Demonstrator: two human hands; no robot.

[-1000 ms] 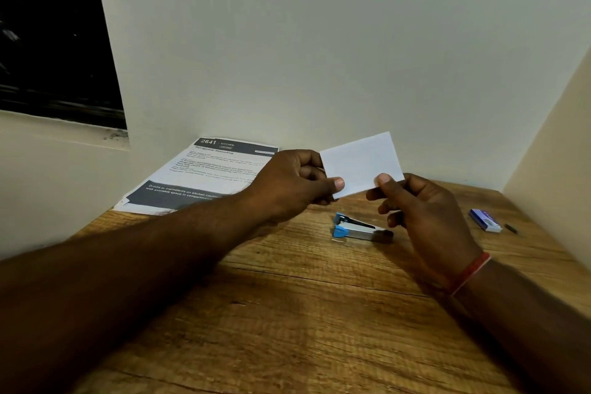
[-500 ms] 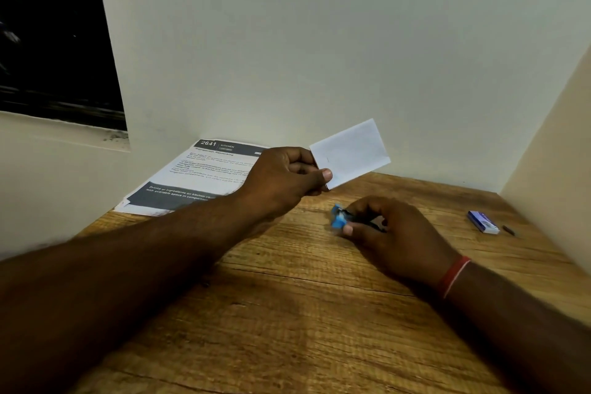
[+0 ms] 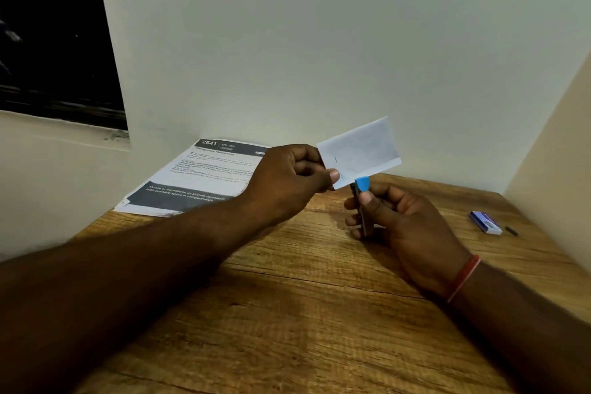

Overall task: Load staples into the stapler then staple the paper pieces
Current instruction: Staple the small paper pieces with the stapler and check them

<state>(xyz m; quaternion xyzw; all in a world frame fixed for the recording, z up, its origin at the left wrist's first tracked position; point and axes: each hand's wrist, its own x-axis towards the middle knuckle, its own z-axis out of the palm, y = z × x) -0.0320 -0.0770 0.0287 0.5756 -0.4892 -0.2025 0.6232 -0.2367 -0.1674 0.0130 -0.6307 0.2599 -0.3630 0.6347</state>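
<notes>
Left hand (image 3: pixel 287 174) pinches likely floppy paper pieces (image 3: pixel 361 150) at 9 o'clock edge; right hand (image 3: pixel 406 217) grips stiff stapler (image 3: pixel 362 185) at 6 o'clock.

The right hand (image 3: pixel 406 221) hides most of the blue-tipped metal stapler (image 3: pixel 362 184). Small print on the white printed sheet (image 3: pixel 204 176) is unreadable.

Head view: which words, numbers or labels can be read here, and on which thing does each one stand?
"2641": dark header of the printed sheet.
"KITCHEN": same header.
"Drinks or ingredients on kitchen countertop": dark band lower on the sheet, slightly blurred.
Sheet's heading and body text: too blurred to read.
Staple box: label too blurred.
Paper pieces: no readable text.
</notes>
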